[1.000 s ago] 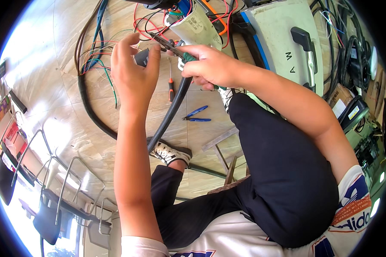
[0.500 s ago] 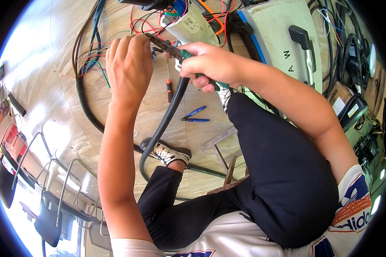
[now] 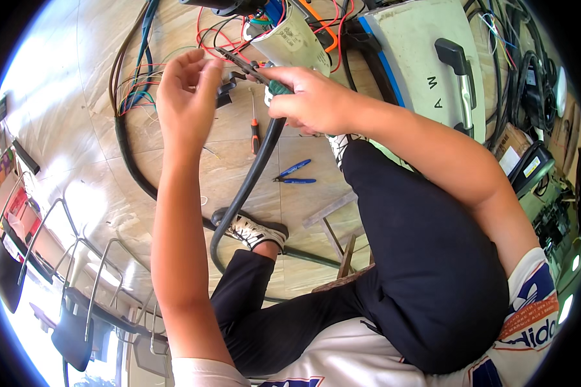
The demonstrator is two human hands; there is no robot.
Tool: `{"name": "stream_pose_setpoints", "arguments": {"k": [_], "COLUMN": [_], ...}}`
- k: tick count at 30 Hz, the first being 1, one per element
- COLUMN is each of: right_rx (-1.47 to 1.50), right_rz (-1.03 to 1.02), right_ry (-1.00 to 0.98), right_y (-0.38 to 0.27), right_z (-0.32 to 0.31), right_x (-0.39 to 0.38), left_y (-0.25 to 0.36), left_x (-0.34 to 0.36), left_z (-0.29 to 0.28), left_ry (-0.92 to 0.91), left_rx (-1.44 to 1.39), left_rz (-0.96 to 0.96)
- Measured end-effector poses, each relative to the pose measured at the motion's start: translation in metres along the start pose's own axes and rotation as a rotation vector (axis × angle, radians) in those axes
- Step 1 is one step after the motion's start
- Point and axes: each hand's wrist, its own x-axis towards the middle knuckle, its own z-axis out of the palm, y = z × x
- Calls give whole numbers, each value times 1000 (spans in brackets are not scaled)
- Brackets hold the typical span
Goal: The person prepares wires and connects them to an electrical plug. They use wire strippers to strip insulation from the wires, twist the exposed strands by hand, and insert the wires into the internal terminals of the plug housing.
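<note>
My right hand (image 3: 319, 100) is wrapped round the green handles of dark-jawed wire strippers (image 3: 242, 66), whose tip points up and left. Just left of that tip is my left hand (image 3: 186, 97), its fingers curled and the thumb close to them. Whether a thin wire lies between those fingers cannot be made out. Loose thin wires (image 3: 150, 84) in red, green and blue run from a black-sheathed cable (image 3: 126, 151) beside my left hand. Beyond the strippers, red and black wires surround a whitish cylindrical part (image 3: 294, 42).
An orange-and-black screwdriver (image 3: 255, 135) and blue-handled cutters (image 3: 295, 172) lie on the tiled floor. A thick black cable (image 3: 255, 169) curves past my shoe (image 3: 255, 232). To the right stands a pale housing (image 3: 413, 58) with a black handle; metal-framed chairs (image 3: 74, 335) are at lower left.
My left hand has turned and drawn slightly away from the jaws, showing its curled fingers. The right hand has rolled over the handles, with the strippers still in it.
</note>
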Motion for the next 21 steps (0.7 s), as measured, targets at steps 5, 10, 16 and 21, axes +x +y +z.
{"name": "stream_pose_setpoints", "arguments": {"k": [5,10,16,21], "right_rx": [269,328,171,-602], "right_rz": [112,131,86,-550], "right_ry": [-77,-142,-90,356], "right_y": [-15,-12,1,46], "right_z": [-4,-11,-6,-3], "right_x": [-9,-8,-1,17], "left_y": [-9,-5,9,3], "left_x": [2,7,-2,20], "left_z": [-4,-9,-2,-16], "left_ry": [169,117,-17,-376], "left_rx": [726,811,460,-728], "left_rz": [790,869,317,-649]}}
